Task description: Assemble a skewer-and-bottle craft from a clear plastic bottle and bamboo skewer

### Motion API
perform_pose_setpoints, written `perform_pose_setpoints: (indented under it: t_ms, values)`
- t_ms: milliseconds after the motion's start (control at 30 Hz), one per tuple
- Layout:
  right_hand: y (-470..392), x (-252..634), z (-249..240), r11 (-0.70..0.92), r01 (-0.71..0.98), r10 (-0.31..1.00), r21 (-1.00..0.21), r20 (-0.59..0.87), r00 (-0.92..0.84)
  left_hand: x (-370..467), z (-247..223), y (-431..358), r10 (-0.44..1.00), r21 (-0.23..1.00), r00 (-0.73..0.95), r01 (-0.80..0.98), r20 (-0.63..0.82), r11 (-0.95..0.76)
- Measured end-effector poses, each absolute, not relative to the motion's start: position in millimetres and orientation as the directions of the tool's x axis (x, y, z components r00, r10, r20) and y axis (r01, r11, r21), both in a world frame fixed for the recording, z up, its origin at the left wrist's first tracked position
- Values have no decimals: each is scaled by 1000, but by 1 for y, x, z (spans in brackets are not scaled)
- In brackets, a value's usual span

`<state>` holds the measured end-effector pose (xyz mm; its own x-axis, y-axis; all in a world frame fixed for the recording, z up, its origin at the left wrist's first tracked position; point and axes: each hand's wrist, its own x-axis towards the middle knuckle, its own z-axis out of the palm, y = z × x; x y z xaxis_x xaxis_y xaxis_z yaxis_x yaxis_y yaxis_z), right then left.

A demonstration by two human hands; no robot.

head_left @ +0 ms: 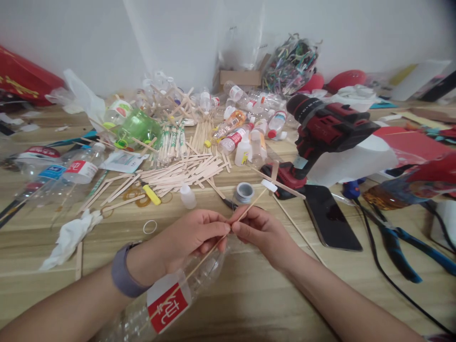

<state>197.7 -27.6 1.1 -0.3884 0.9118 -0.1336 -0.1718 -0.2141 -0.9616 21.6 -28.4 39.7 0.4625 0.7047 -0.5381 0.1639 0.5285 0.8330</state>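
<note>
Left hand point(199, 232) and right hand point(261, 232) meet at their fingertips, each drawn into a narrow pinch on a thin, straight, pale wooden stick point(255, 204). The stick runs obliquely through the grip, one length rising beyond the right fingers, the other descending below the left hand. At its upper end, beyond the grip and to the right, sits a small, round, white plastic cap point(270, 185); flat wooden sticks forming a cross point(290, 190) lie directly behind it, though whether cap and cross are joined cannot be told.

Below and to the left of the grip lies a clear plastic bottle point(169, 304) with a red-and-white label, partly covered by the left hand. The stick's lower length crosses this bottle; whether it passes inside or over it is unclear. A grey-purple wristband point(124, 273) encircles the left wrist.

Just beyond the grip stand a short grey open-topped cylinder point(244, 193) and, farther left, a small translucent white bottle point(187, 197). Beyond these spreads a heap of flat pale wooden sticks point(185, 173). To the right of the grip lies a black rectangular phone point(333, 218); behind it stands a red-and-black cordless drill point(324, 123).
</note>
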Motion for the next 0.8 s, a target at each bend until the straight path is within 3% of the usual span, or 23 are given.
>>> perform_pose_setpoints:
  t_ms: [267,400,600,800]
  values:
    - [-27,198,3,-137,-91,938,-986,-100,-331,15,42,-30,723,847,448,198,-526,493]
    - [-25,200,3,-141,-91,955,-986,-111,-274,3,47,-35,764,857,422,398,-489,328]
    - [-21,201,-2,-160,-89,967,-983,-138,-216,-6,57,-45,861,724,322,686,-393,73]
    - [-21,201,-3,-136,-44,963,-990,-122,-238,-6,56,-48,884,662,366,744,-290,-91]
